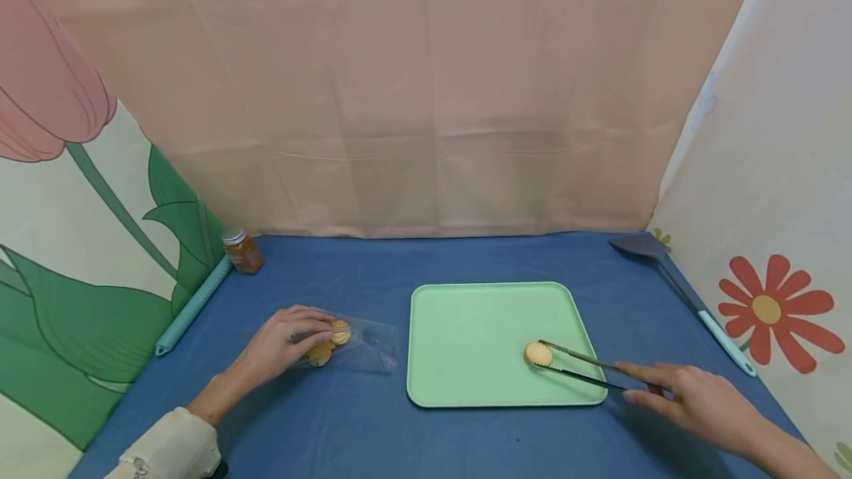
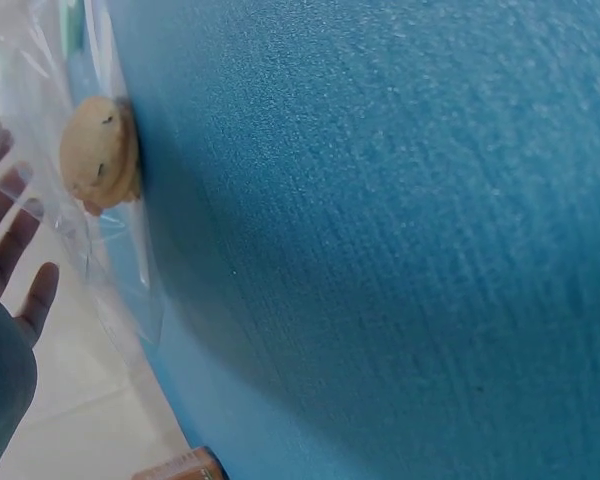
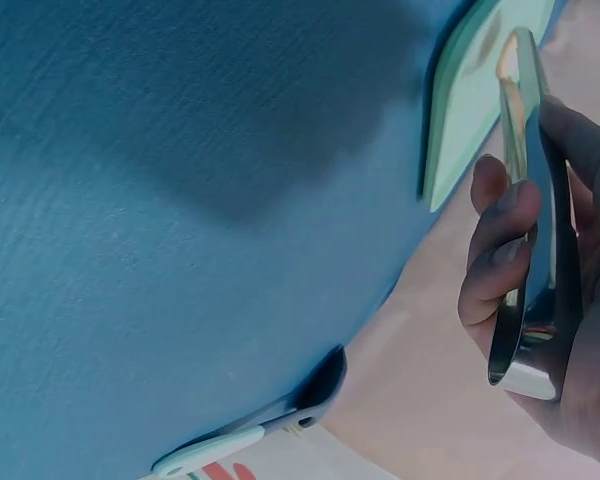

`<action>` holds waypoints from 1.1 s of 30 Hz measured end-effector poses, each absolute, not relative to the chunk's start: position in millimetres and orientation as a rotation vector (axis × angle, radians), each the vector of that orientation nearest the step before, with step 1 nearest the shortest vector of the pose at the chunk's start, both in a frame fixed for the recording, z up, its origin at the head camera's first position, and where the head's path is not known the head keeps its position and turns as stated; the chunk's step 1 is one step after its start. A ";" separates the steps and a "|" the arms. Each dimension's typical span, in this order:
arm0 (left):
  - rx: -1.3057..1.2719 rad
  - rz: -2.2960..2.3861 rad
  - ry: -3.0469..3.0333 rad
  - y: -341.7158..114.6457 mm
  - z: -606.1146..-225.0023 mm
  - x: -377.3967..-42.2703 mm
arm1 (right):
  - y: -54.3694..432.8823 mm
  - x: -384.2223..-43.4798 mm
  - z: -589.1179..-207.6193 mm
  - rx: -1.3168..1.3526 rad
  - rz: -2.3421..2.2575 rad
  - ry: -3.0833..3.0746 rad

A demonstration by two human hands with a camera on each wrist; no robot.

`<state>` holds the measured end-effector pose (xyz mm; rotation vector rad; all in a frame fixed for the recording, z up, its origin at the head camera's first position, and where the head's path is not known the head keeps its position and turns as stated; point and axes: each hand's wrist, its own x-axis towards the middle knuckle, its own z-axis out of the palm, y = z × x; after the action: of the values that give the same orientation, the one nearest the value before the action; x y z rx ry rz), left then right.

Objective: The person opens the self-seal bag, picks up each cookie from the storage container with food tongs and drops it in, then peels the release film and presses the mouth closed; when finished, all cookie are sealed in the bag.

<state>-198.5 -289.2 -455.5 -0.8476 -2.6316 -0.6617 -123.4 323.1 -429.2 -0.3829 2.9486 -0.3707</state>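
My left hand (image 1: 293,342) lies over a clear plastic bag (image 1: 373,346) on the left of the table, its fingers extended and touching the film. Several round yellow biscuits (image 1: 341,332) are in the bag, partly covered by that hand. The left wrist view shows the fingers spread beside the bagged biscuits (image 2: 102,155). In my right hand (image 1: 705,405) is a pair of metal tongs (image 3: 548,250), gripped between thumb and fingers. A single round biscuit (image 1: 538,354) sits between the tong tips, over the right part of the light green tray (image 1: 479,316).
A dark spatula (image 1: 679,287) with a mint handle lies along the right edge. At the back left stands a small brown jar (image 1: 244,251) with a metal lid, near a long teal rod (image 1: 193,309). Cloth walls enclose the blue table (image 1: 373,427).
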 end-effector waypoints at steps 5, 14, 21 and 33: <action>-0.842 -0.655 -2.640 -289.1 -455.4 -197.7 | 316.1 -126.0 -423.1 -0.469 -0.411 2.974; -0.831 -0.652 -2.646 -289.9 -456.1 -196.9 | 295.5 -133.7 -415.4 -0.597 -0.494 2.984; -0.844 -0.643 -2.633 -288.9 -456.5 -197.8 | 273.0 -141.3 -409.4 -0.682 -0.552 2.977; -0.828 -0.648 -2.649 -287.3 -454.7 -196.1 | 231.8 -155.1 -412.3 -1.000 -0.638 2.966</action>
<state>-196.1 -287.3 -454.7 -0.8280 -2.6489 -0.6480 -155.1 231.8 -412.3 -1.0002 2.9662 -0.6381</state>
